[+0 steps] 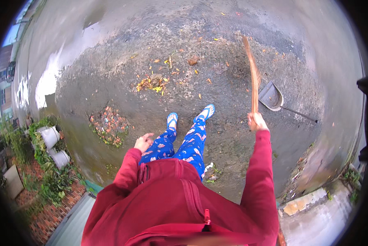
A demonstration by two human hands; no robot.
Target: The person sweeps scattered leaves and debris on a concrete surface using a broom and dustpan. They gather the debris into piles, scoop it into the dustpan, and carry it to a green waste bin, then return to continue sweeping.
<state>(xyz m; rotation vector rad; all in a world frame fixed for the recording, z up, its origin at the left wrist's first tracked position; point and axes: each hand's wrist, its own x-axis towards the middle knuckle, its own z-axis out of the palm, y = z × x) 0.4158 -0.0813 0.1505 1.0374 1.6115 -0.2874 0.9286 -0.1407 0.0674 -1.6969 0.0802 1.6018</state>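
Observation:
My right hand (256, 121), out to the right, is closed round the lower end of a long straw broom (253, 78). The broom reaches away from me over the wet ground, and its far end looks narrow. Just right of it lies a grey dustpan (270, 95) with a thin dark handle (299, 114). My left hand (144, 142) holds nothing; it hovers by my left thigh with its fingers partly stretched. Ahead of my feet is a small heap of yellow and brown leaves (152, 83), with a curled brown leaf (193, 60) beyond it.
A patch of reddish rubble and bits of green (109, 125) lies left of my feet in blue sandals (209, 110). White pots (50, 137) and plants stand at the far left beside brick paving (59, 209). Puddles shine at the upper left. A concrete slab (315, 217) is at the lower right.

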